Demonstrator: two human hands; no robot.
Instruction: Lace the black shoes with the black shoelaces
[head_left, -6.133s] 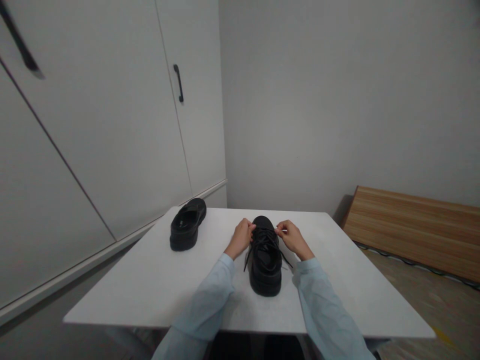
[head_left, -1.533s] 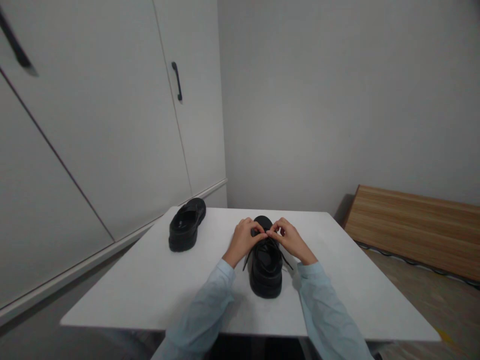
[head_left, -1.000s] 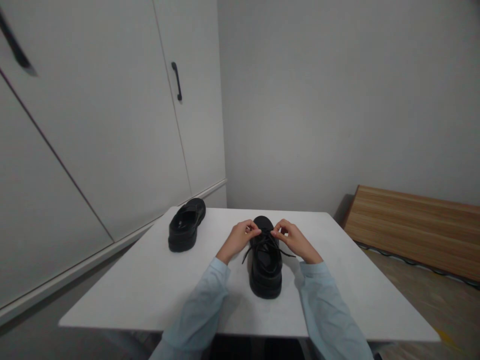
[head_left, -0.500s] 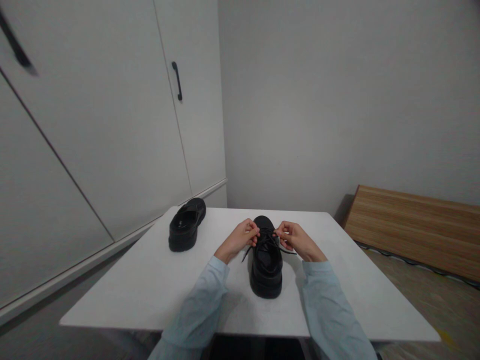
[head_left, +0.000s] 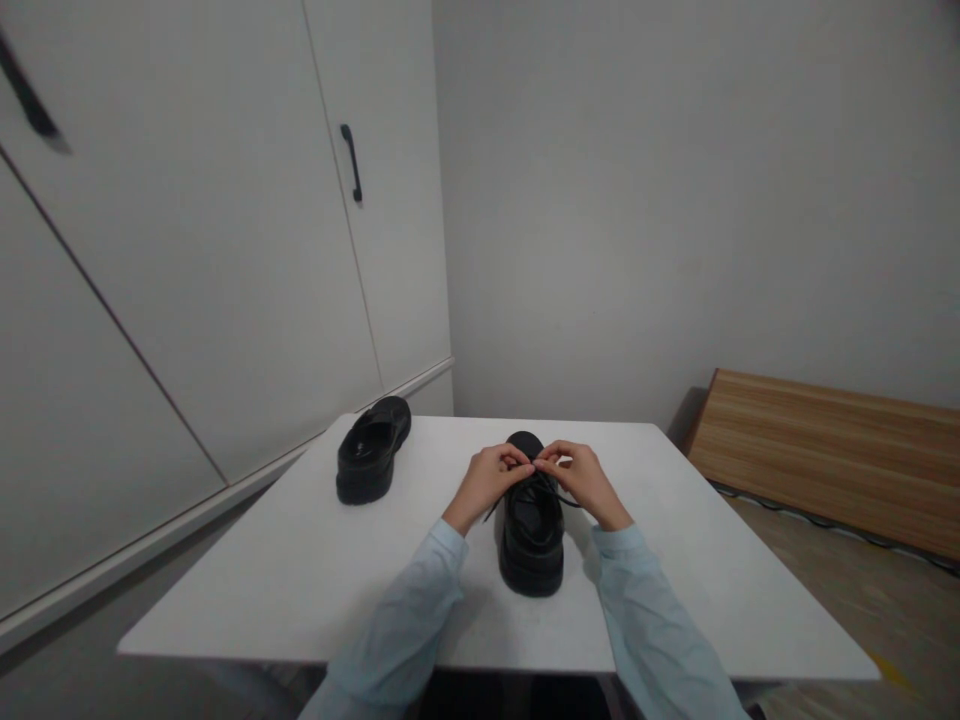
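Note:
A black lace-up shoe [head_left: 531,560] stands upright on the white table [head_left: 300,590], its heel toward me and its toe pointing away. Over its lacing, my left hand [head_left: 491,480] and my right hand [head_left: 581,478] meet with their fingertips nearly touching. Each is closed in a pinch on the thin black shoelace [head_left: 568,502], whose loose ends stick out to both sides. The fingers cover part of the front of the shoe. Farther off to the left sits the other black shoe [head_left: 367,470], which neither hand touches.
White cabinet doors [head_left: 225,250] with dark handles [head_left: 352,165] rise on the left. Behind the table is a plain grey wall [head_left: 637,200]. A wood-grain board [head_left: 817,450] stands low on the right, past the table edge.
Both hands have come inward from the two sides of the shoe, and their fingertips now meet above the lacing. Neither shoe has moved on the table.

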